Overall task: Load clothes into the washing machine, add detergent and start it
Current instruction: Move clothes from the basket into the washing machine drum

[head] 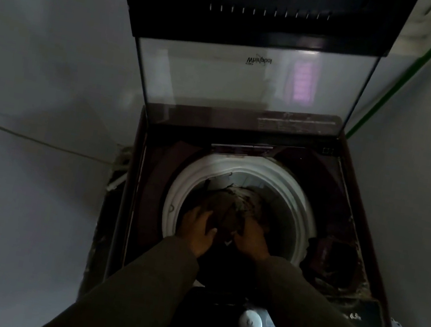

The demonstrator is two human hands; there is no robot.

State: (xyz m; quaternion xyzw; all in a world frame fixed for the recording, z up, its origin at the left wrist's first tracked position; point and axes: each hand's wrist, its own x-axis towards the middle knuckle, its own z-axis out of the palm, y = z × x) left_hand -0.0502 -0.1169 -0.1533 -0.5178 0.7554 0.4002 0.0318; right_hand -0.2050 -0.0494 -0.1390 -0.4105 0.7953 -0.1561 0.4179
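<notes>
**While hands pack the drum, cloth may snag**

Because the brown crumpled clothes (pixel 229 208) lie soft and heaped inside the smooth white plastic drum ring (pixel 179 186) of the dark maroon washing machine (pixel 340 195), a trailing fold could catch the rim. The left hand (pixel 199 229) presses fairly flat on them, and the right hand (pixel 250 239) curls into the fabric.

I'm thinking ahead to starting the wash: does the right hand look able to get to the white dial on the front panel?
Likely yes. The right hand is down in the drum on the clothes, but the white dial sits uncovered beside that arm's sleeve; drawing back should reach it.
</notes>
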